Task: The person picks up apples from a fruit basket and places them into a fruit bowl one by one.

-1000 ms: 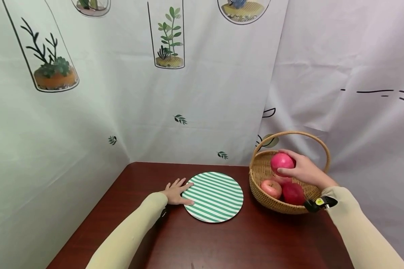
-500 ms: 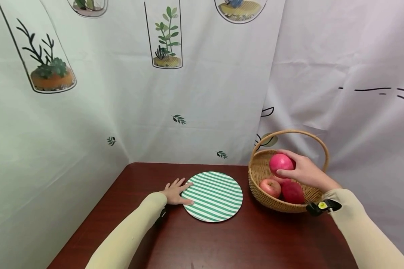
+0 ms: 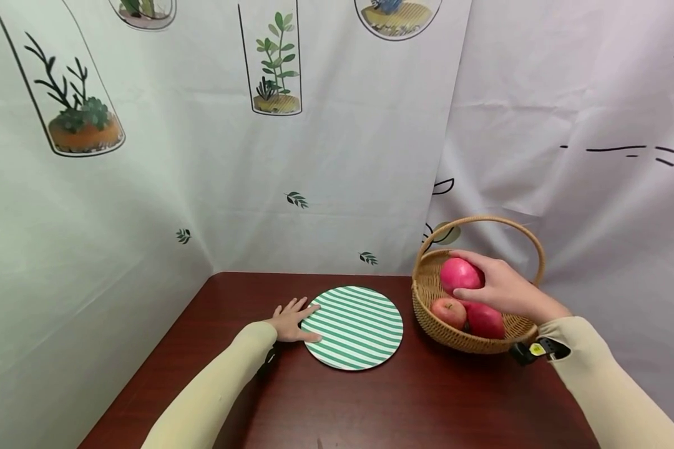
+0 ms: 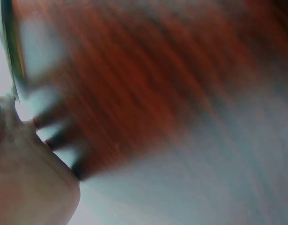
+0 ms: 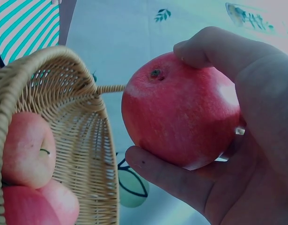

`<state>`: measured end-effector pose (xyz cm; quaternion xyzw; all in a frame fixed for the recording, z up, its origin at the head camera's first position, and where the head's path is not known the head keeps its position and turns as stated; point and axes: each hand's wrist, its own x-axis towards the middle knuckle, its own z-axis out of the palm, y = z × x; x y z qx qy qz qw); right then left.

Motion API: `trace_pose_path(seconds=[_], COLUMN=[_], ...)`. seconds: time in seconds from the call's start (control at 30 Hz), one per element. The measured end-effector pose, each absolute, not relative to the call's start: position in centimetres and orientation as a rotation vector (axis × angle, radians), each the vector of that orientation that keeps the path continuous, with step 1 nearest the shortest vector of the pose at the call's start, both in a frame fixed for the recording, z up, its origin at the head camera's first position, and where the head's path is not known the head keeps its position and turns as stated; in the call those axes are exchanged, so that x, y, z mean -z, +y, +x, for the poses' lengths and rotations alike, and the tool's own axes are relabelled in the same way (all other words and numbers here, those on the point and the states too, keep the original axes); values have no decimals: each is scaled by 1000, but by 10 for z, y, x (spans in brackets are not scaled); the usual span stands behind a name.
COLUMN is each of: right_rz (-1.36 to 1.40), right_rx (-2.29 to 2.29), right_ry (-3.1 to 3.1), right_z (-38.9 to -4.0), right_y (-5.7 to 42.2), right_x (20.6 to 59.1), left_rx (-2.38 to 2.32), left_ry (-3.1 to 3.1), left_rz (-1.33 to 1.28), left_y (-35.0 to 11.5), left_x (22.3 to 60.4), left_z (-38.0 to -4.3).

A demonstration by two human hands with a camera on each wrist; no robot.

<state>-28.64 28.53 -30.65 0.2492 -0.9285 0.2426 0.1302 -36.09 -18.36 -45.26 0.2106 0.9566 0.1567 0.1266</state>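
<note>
While a red-brown tabletop (image 3: 337, 405) was shown in the head view, its corner was enclosed by pale, creased cloth (image 3: 337, 143), printed with potted plants (image 3: 278, 68) and leaf sprigs (image 3: 296, 199); its near edge was cut off. A round striped mat (image 3: 352, 337) was touched at its left edge by the left hand (image 3: 289, 323), laid with fingers spread. To the mat's right, a wicker basket (image 3: 449, 338) was partly covered by the right hand (image 3: 502, 288), by which a pink-red apple (image 3: 459, 276) was gripped above it. A paler apple (image 3: 448, 313) and a dark red fruit (image 3: 485, 322) were held inside.

In the left wrist view, the tabletop was smeared by blur, the hand was cut off at the left, and its finger pose could not be told; a thin green-edged strip could not be identified.

In the right wrist view, the pink-red apple was clasped between thumb and fingers, partly hidden behind it. Three fruits were seen in the cropped basket; only a piece of the mat was caught.
</note>
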Motion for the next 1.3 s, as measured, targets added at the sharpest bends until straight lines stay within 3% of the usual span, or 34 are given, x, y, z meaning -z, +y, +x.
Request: trace_pose_path(seconds=[1.3], right_rz=[909], right_rx=[-671], right_ry=[-2728], right_z=[-283], right_y=[218], right_x=[288], left_rx=[-441], left_ry=[2781], left_rz=[614], left_y=[-185], left_x=[451], left_z=[-358])
